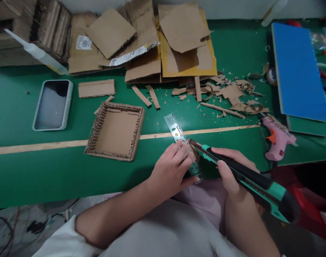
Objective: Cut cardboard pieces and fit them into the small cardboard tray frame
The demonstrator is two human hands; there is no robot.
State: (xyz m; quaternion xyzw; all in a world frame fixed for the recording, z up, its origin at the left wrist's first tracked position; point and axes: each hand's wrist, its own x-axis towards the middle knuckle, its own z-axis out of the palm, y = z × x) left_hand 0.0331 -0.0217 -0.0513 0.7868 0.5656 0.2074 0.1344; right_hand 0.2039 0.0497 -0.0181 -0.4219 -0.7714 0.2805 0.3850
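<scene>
My left hand (173, 162) is closed over a clear ruler (173, 126), its fingers bent on top and the thumb at the near end. The ruler lies slanted on the green table. A small strip of brown cardboard (196, 154) shows at the ruler's right edge, mostly hidden under the ruler and fingers. My right hand (234, 171) is wrapped around a black and teal utility knife (241, 171). Its blade tip is at the ruler's right edge, just beside my left fingertips. Left of the ruler sits a shallow square cardboard tray (117, 132) with raised corrugated walls.
Cardboard scraps (232, 94) litter the table beyond the ruler. Farther back lie flattened cardboard (111, 32) and a yellow-edged envelope (188, 67). A phone (53, 105) and a white nozzle bottle (39, 53) are left. A pink glue gun (277, 137) and blue board (299, 71) are right.
</scene>
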